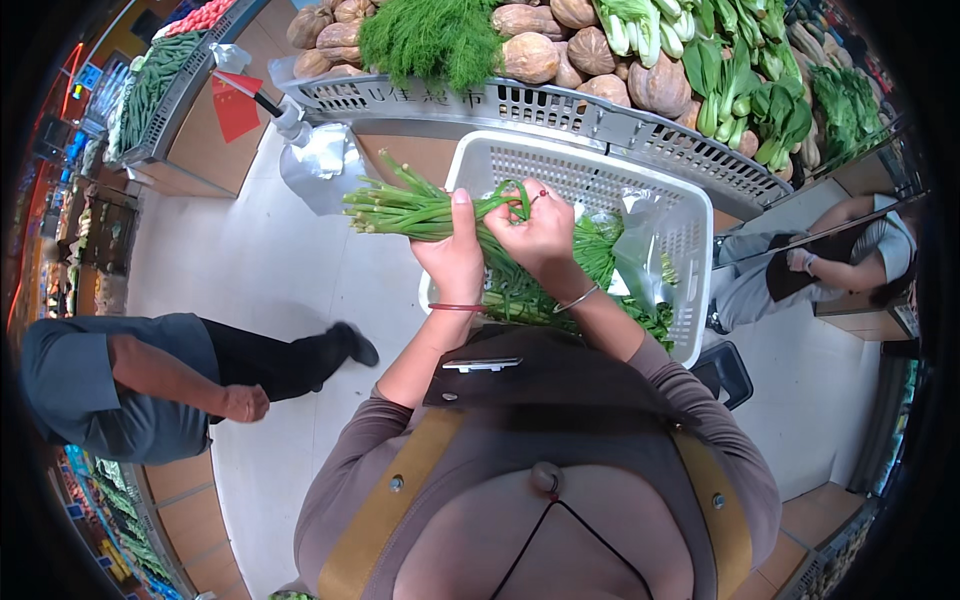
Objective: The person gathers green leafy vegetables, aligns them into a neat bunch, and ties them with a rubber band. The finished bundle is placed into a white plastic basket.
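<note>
My left hand (454, 259) grips a bunch of green vegetable stalks (394, 204), its thumb across the top and the pale cut ends pointing left. At the bunch's right, my right hand (536, 229) pinches a looped green strand (517, 193) between bent fingers. Whether that strand goes all the way round the stalks cannot be told. Both hands are above a white plastic basket (701, 247). Inside it lie more leafy greens (596, 244) and a clear plastic bag (641, 232), partly hidden by my forearms.
Beyond the basket, a grey slatted display rim (540, 101) fronts pumpkins (529, 58), feathery greens (435, 41) and bok choy (724, 90). A roll of plastic bags (322, 154) hangs at its left. One person (127, 382) strides at left; another (840, 255) is at right. A black tray (724, 375) lies beside the basket.
</note>
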The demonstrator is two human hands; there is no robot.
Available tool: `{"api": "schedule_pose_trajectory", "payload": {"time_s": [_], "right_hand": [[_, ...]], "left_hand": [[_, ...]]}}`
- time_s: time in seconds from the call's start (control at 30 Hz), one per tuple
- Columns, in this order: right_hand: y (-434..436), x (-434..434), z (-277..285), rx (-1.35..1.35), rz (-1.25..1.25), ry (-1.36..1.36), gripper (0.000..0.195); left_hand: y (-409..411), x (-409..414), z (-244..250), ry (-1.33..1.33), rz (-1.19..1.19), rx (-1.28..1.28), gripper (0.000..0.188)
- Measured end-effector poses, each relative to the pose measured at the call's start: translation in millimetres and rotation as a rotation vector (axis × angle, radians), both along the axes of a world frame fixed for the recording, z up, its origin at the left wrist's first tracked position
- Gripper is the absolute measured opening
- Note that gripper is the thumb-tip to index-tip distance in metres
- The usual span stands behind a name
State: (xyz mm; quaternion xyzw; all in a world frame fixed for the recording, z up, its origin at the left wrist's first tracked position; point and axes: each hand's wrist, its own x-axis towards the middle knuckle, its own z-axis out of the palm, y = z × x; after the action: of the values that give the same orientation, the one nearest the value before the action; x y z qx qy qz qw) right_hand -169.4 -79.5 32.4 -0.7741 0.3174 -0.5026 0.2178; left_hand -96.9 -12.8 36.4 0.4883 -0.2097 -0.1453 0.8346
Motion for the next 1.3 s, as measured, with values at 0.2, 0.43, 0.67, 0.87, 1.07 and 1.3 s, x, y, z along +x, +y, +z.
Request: {"api": "schedule_pose_trajectory", "payload": {"time_s": [0.2, 0.43, 0.67, 0.87, 1.07, 1.3], "right_hand": [[-11.9, 5.1, -5.6, 0.007, -0.037, 0.191, 0.015], [-19.1, 15.3, -1.1, 0.507, 0.048, -0.017, 0.012], [-121.2, -52.2, -59.2, 0.892, 0.161, -0.290, 0.014], [-91.8, -38.0, -96.6, 0.475, -0.017, -0.077, 0.019], [-86.5, -20.2, -41.5, 0.096, 0.499, 0.130, 0.024], [-21.5, -26.2, 46.2, 0.206, 0.458, 0.160, 0.006]], "left_hand": [[-7.5, 6.3, -22.2, -0.011, 0.042, 0.090, 0.017], [-22.3, 8.2, -25.4, -0.036, 0.124, 0.127, 0.018], [-1.8, 48.3, -18.9, 0.040, 0.093, 0.029, 0.016], [-3.5, 60.1, 3.3, 0.417, -0.231, -0.126, 0.015], [6.8, 68.3, 15.3, 0.405, -0.374, -0.070, 0.016], [6.8, 72.5, 7.7, 0.445, -0.203, -0.048, 0.016]]}}
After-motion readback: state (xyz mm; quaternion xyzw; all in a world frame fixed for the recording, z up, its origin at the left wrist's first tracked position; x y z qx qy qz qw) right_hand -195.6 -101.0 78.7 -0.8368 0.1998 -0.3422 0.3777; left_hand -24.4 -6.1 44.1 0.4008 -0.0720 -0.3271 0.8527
